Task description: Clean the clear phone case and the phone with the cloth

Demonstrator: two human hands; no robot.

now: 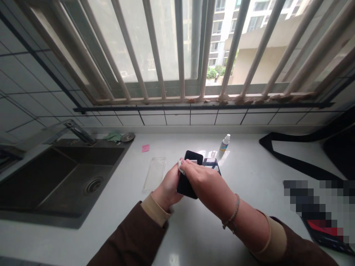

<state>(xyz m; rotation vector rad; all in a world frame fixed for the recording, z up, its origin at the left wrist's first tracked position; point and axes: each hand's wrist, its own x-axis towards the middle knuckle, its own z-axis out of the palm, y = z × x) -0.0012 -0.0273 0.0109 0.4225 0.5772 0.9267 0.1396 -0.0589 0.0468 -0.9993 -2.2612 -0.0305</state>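
Note:
My left hand holds a black smartphone above the white counter, gripping it from the left side. My right hand lies across the phone's screen and pinches a small white wipe against its left edge. A second dark flat piece lies on the counter just behind my right hand. A clear phone case rests flat on the counter to the left of my hands. A small spray bottle with a white cap stands behind the phone.
A dark sink with a faucet fills the left side. A pink note lies near the sink's corner, a green cloth behind it. A black strap runs along the right. A barred window stands behind the counter.

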